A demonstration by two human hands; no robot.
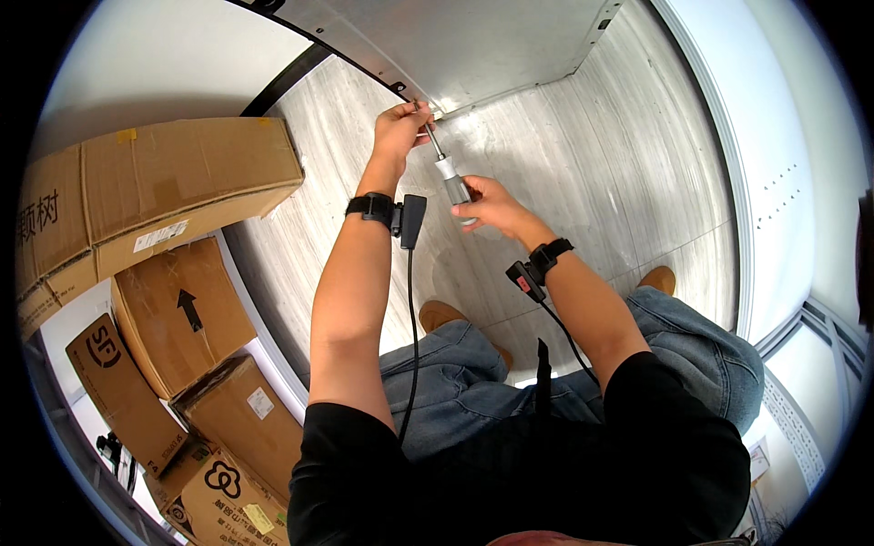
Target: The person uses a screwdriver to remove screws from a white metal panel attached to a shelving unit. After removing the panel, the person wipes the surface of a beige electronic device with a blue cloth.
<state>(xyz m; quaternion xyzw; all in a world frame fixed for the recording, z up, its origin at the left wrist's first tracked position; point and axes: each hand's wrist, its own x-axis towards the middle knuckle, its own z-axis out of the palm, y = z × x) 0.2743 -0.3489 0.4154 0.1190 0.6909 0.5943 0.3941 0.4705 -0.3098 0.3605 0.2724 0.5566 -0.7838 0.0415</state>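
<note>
grey screwdriver [449, 173] — slanted, near metal panel [455, 50]

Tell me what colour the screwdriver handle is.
The screwdriver handle is grey and white; the head view shows it best.

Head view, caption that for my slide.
Right hand holding a screwdriver, left hand at its far end, beside a metal panel.

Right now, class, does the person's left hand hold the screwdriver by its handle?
No, the right hand holds the screwdriver by its handle; the left hand is near the tip.
</note>
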